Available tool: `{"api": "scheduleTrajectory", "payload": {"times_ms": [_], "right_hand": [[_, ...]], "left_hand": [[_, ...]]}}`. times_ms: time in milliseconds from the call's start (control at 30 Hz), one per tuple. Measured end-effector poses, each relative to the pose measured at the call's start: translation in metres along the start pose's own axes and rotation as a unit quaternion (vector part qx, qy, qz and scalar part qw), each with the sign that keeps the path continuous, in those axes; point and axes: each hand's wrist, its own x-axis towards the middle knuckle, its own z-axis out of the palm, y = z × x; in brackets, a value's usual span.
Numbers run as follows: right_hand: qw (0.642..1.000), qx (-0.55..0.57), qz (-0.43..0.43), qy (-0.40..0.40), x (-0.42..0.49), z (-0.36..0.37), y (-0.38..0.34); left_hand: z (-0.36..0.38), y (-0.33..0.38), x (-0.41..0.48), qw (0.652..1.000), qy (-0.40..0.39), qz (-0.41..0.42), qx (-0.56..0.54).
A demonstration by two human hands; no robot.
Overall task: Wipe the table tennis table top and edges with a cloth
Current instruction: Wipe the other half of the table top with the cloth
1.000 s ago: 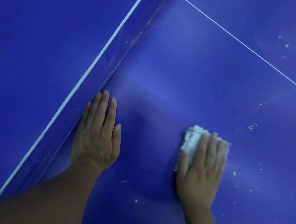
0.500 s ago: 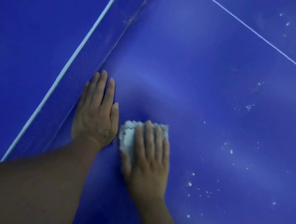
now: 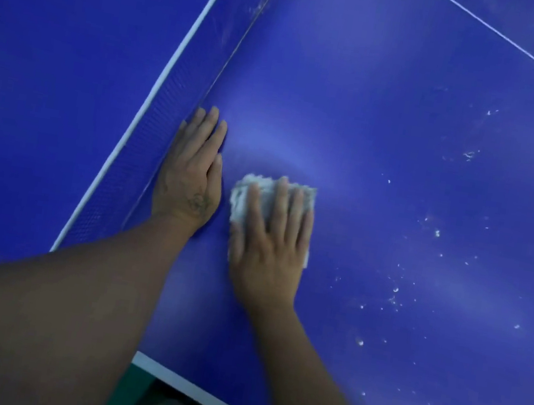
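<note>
Pressing squarish cloth (image 3: 242, 200), axis unclear, flat right hand (image 3: 269, 244); left hand (image 3: 188, 183) flat beside net (image 3: 150, 136).

left hand (image 3: 189, 180) flat on table top (image 3: 391, 124), against net (image 3: 150, 136); right hand (image 3: 270, 237) just right, on cloth (image 3: 242, 198).

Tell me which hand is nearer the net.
Left. The left hand lies flat on the table beside the net; the right hand presses the cloth farther out, beyond the left hand.
</note>
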Motion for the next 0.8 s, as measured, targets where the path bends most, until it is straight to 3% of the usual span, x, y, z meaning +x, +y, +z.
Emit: {"api": "scheduleTrajectory", "payload": {"times_ms": [167,333,467,633,700,800], "right_hand": [[0.998,0.014,-0.050,-0.023,-0.048,-0.007,0.039],[0.994,-0.071,0.083,-0.001,-0.034,-0.029,0.100],[0.985,-0.060,0.160,0.023,0.034,-0.023,0.081],[0.999,-0.007,0.002,0.034,0.073,0.008,-0.020],[0.997,0.027,-0.063,0.020,0.043,0.014,-0.040],[0.989,0.044,-0.137,-0.030,-0.034,0.008,-0.016]], "left_hand": [[-0.016,-0.025,-0.093,0.995,-0.037,-0.024,0.089],[-0.012,-0.029,-0.097,0.996,-0.031,-0.030,0.080],[-0.011,-0.031,-0.100,0.997,-0.026,-0.023,0.075],[-0.011,-0.031,-0.098,0.997,-0.001,-0.018,0.069],[-0.011,-0.031,-0.098,0.998,-0.001,-0.018,0.065],[-0.012,-0.031,-0.098,0.997,-0.009,-0.024,0.067]]}}
